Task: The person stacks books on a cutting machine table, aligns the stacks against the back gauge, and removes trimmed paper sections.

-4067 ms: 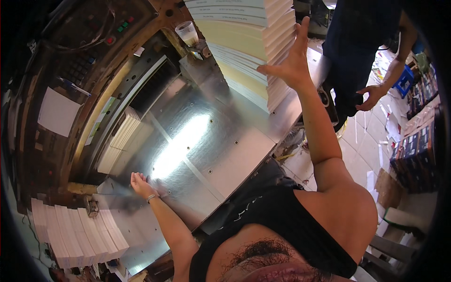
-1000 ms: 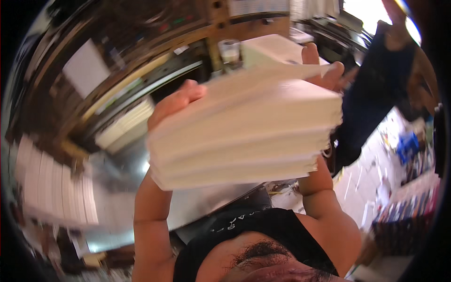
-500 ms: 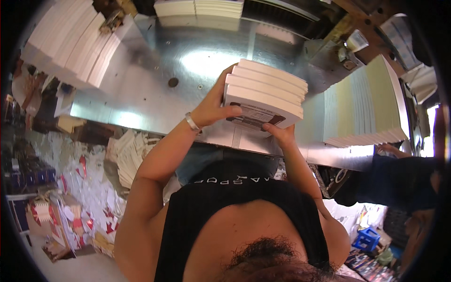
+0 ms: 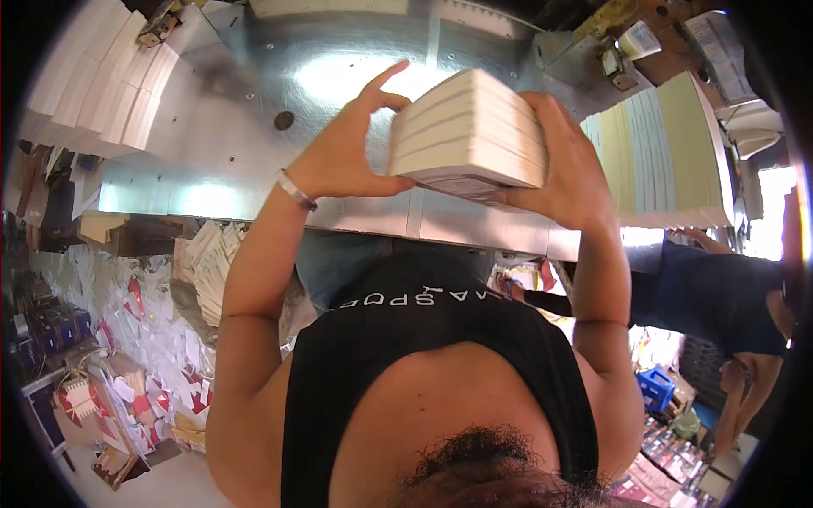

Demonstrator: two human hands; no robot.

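A stack of several thick paperback books (image 4: 474,127) is held just over the near part of the metal table, one corner of its pale page edges towards me. Part of a dark printed cover shows along the underside. My right hand (image 4: 569,165) is closed round the right side, thumb below and fingers at the far side. On the left side, my left hand (image 4: 343,157) has its fingers spread and one finger raised. Its thumb tip and another fingertip are at the stack's left edge, and a gap shows between palm and books. A pale band circles my left wrist.
The metal table (image 4: 203,161) has round holes in it. Piles of pale paper blocks (image 4: 93,76) stand at left, and a long row of yellowish and bluish blocks (image 4: 665,152) at right. Paper scraps (image 4: 152,296) cover the lower left. Another person (image 4: 720,296) is at the right.
The book stack has turned so that a corner faces me. My right hand has moved up round its right side. My left hand has loosened from the left side, fingers spreading.
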